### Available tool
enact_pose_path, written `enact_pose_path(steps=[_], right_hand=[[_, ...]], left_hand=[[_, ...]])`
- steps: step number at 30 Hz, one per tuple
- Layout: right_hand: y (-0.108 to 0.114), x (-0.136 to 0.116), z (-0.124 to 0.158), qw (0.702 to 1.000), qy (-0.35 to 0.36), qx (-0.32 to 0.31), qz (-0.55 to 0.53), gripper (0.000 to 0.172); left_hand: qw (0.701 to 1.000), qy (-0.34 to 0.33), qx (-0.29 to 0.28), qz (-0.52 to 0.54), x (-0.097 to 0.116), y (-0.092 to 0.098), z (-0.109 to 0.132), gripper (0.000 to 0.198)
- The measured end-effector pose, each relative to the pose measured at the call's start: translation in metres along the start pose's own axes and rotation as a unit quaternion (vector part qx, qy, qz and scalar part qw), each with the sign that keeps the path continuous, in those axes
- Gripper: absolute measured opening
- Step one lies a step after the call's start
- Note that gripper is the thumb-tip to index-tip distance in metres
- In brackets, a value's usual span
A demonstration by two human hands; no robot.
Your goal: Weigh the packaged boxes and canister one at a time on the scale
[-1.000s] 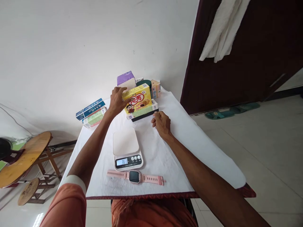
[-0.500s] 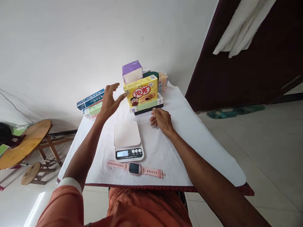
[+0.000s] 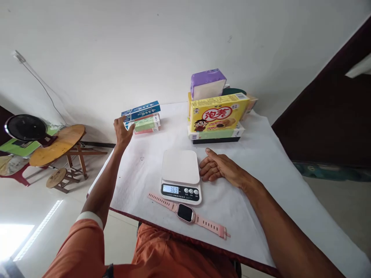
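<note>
My left hand [image 3: 123,132] is at the left end of a small pile of boxes, thumb and fingers apart; whether it touches them I cannot tell. On top of that pile lies a blue toothpaste-style box [image 3: 145,109], with a green and white box [image 3: 145,123] in front. My right hand [image 3: 222,168] rests just right of the kitchen scale [image 3: 180,166], fingers loosely bent, thumb apart, nothing in it. The scale's pan is bare and its display reads 363. Below the scale lies a pink smartwatch [image 3: 185,213], its strap stretched out.
A yellow cream-puff box [image 3: 218,115] stands on a flatter box [image 3: 216,134] at the back right. Behind it are a purple-topped tissue pack [image 3: 208,84] and a dark green round thing [image 3: 234,91]. Left of the table stands a wooden table [image 3: 65,144] with a black pan [image 3: 26,127].
My left hand has moved left from near the yellow box to the blue and green boxes. My right hand has drawn back beside the scale. The view has turned left.
</note>
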State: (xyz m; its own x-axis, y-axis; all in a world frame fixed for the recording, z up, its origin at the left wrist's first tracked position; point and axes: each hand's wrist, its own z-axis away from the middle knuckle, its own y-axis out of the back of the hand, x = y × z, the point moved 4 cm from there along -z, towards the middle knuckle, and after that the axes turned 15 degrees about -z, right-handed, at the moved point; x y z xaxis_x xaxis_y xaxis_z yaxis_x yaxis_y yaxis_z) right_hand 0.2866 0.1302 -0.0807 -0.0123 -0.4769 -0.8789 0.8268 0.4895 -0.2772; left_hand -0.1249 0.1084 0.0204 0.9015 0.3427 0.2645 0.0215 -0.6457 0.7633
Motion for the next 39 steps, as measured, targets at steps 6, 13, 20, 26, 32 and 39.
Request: enact_pose_path(steps=[6, 13, 20, 26, 32, 39], right_hand=[[-0.005, 0.003, 0.001, 1.0, -0.014, -0.018, -0.018, 0.069], [-0.011, 0.003, 0.002, 0.999, -0.01, -0.037, -0.024, 0.067], [-0.008, 0.004, 0.0, 0.999, 0.004, -0.024, -0.024, 0.068], [-0.001, -0.004, -0.002, 0.997, 0.049, 0.044, -0.046, 0.061], [0.007, -0.01, -0.005, 0.982, 0.11, 0.131, -0.08, 0.055], [0.013, -0.008, -0.007, 0.97, 0.183, 0.152, -0.06, 0.054]], left_hand=[[0.992, -0.08, -0.067, -0.069, 0.02, -0.029, -0.068, 0.079], [0.96, -0.078, -0.228, -0.141, 0.029, -0.058, -0.107, 0.067], [0.965, -0.054, -0.223, -0.13, 0.028, -0.038, -0.103, 0.051], [0.977, -0.083, -0.156, -0.116, 0.015, 0.02, -0.072, 0.05], [0.937, -0.258, -0.225, -0.065, 0.049, 0.068, 0.035, 0.056], [0.887, -0.352, -0.299, 0.011, 0.116, 0.062, 0.132, 0.052]])
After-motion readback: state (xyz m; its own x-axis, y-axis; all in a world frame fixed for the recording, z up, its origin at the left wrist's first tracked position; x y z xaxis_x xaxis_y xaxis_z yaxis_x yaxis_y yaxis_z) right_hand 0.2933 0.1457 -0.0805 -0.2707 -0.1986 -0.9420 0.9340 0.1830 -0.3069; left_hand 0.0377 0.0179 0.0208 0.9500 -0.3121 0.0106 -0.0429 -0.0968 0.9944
